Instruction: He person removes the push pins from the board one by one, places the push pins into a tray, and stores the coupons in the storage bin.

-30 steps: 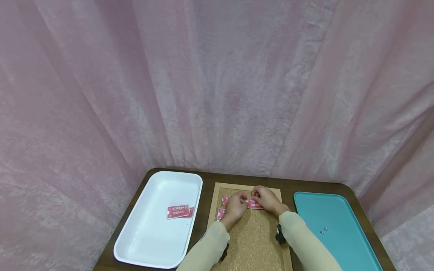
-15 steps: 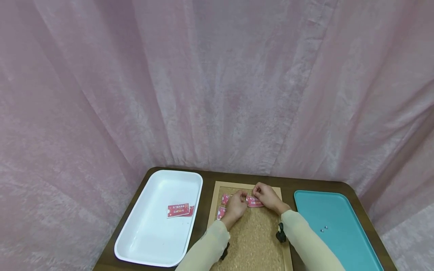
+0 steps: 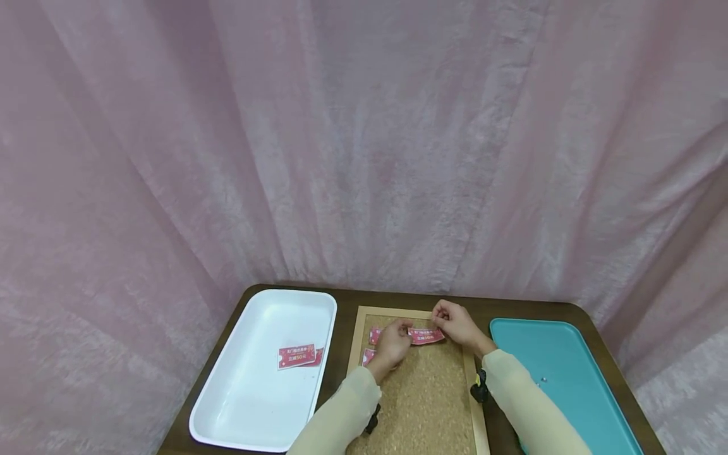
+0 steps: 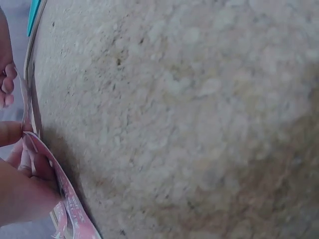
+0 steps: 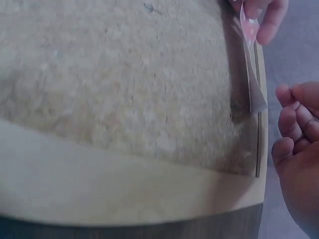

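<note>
A red-and-white paper coupon [image 3: 425, 336] stretches across the upper part of a wood-framed corkboard [image 3: 426, 398]. My left hand [image 3: 394, 341] pinches its left end between thumb and fingers. Beside the coupon's right end is my right hand [image 3: 457, 323]. In the right wrist view that hand [image 5: 309, 144] has curled fingers, thumb and index tips together, a small gap from the coupon's raised end [image 5: 256, 102]. I cannot tell whether something tiny sits between those tips. Two more coupons, one upper [image 3: 375, 335] and one lower [image 3: 368, 357], lie at the board's left, partly behind my left hand.
Left of the board stands a white tray [image 3: 256, 404] holding overlapping red coupons [image 3: 296, 356]. A teal tray [image 3: 569, 404] on the right carries tiny shiny silver pieces [image 3: 544, 379]. Beyond the dark wooden table [image 3: 478, 304] hangs a pink curtain [image 3: 364, 158].
My right hand has slid rightward and slightly up, from the coupon's upper middle to past its right end, uncovering more of it. The left hand keeps its grip on the left end.
</note>
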The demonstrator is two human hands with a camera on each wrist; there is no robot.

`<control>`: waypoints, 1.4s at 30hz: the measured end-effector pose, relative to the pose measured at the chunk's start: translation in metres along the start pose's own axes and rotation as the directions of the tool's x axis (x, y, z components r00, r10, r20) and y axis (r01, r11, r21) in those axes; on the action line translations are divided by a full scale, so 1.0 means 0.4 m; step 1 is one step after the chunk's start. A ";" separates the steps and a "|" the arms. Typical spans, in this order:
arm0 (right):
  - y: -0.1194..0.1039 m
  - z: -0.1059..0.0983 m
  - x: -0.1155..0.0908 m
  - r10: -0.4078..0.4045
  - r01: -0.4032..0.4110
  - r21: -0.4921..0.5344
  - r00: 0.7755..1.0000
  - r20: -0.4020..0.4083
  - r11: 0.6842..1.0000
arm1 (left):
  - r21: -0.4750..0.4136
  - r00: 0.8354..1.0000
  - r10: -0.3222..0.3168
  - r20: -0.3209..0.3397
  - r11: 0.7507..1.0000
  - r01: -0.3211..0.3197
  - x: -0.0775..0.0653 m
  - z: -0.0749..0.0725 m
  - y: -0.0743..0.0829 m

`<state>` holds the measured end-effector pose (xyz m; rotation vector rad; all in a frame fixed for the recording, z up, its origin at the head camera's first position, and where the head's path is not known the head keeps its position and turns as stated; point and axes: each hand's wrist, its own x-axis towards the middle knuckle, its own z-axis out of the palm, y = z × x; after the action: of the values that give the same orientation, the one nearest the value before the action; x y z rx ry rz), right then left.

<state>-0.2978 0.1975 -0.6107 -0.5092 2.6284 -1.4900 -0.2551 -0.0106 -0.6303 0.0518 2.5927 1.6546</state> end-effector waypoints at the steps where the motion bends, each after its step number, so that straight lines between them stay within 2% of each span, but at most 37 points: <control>1: 0.002 -0.003 -0.001 -0.002 0.002 -0.007 1.000 -0.003 1.000 | -0.015 1.000 -0.007 0.002 1.000 0.007 0.001 -0.003 0.000; 7: 0.004 -0.028 -0.014 0.005 -0.005 -0.023 1.000 -0.027 1.000 | 0.005 0.998 -0.024 0.053 1.000 0.023 0.014 -0.031 0.005; 15: -0.007 -0.059 -0.029 0.019 -0.020 -0.041 0.999 -0.029 0.999 | 0.028 0.993 -0.035 0.116 0.999 0.032 0.015 -0.094 0.028; 20: -0.001 -0.088 -0.044 0.030 -0.032 -0.062 0.999 -0.034 0.998 | 0.027 0.989 0.018 0.144 0.999 -0.022 0.010 -0.143 0.063; 28: 0.006 -0.133 -0.058 0.018 -0.022 -0.087 0.999 -0.050 0.996 | 0.079 0.983 0.142 0.114 0.985 -0.151 0.021 -0.217 0.122; 31: 0.012 -0.142 -0.064 0.019 -0.024 -0.095 0.999 -0.049 0.995 | 0.098 0.982 0.155 0.109 0.981 -0.166 0.024 -0.243 0.131; 36: 0.030 -0.159 -0.080 -0.001 -0.008 -0.130 0.998 -0.064 0.992 | 0.105 0.981 0.168 0.094 0.978 -0.178 0.021 -0.289 0.126; 42: 0.045 -0.193 -0.112 0.016 -0.030 -0.168 0.997 -0.081 0.985 | 0.113 0.983 0.172 0.060 0.978 -0.177 0.011 -0.347 0.103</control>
<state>-0.2777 0.2838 -0.5897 -0.4396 2.8282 -1.3132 -0.2700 -0.1186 -0.5350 0.3317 2.7142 1.5256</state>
